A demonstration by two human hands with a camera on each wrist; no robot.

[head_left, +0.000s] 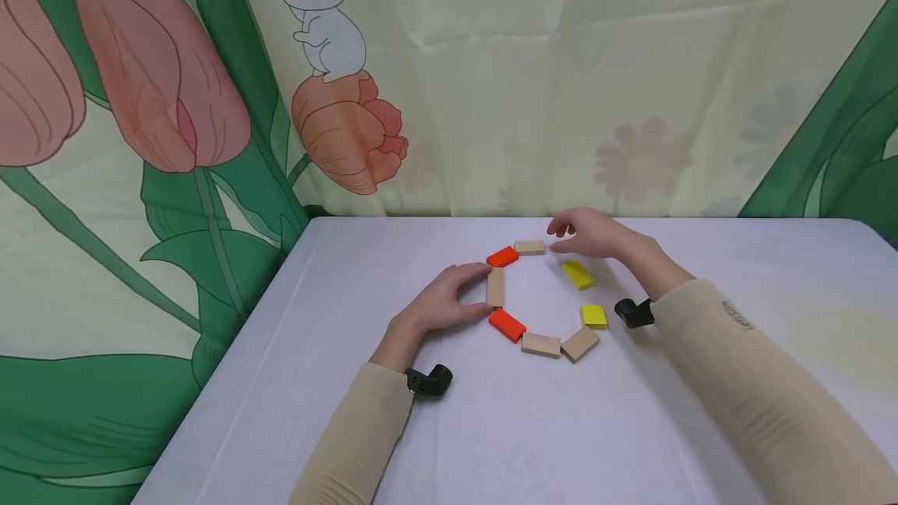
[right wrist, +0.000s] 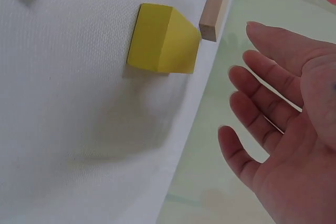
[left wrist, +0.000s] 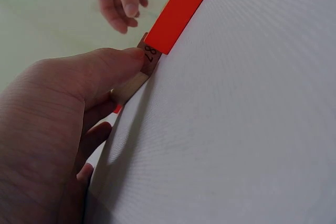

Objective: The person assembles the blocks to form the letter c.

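My left hand (head_left: 449,298) pinches a plain wooden block (head_left: 495,287) by its ends, thumb near, forefinger far. In the left wrist view the thumb lies against the end of that wooden block (left wrist: 131,87), which bears dark printed digits. A red block (head_left: 507,325) adjoins its near end, and another red block (head_left: 502,256) its far end. My right hand (head_left: 585,234) hovers with loosely bent fingers and nothing in them, just right of a far wooden block (head_left: 529,248). Below it lies a tilted yellow block (head_left: 578,274). The right wrist view shows this yellow block (right wrist: 163,40) beside the hand.
Two more wooden blocks, a front one (head_left: 541,344) and an angled one (head_left: 580,344), continue the curved row. A second yellow block (head_left: 593,316) ends it on the right. Everything lies on a white-covered table (head_left: 281,411) against a printed curtain (head_left: 491,100).
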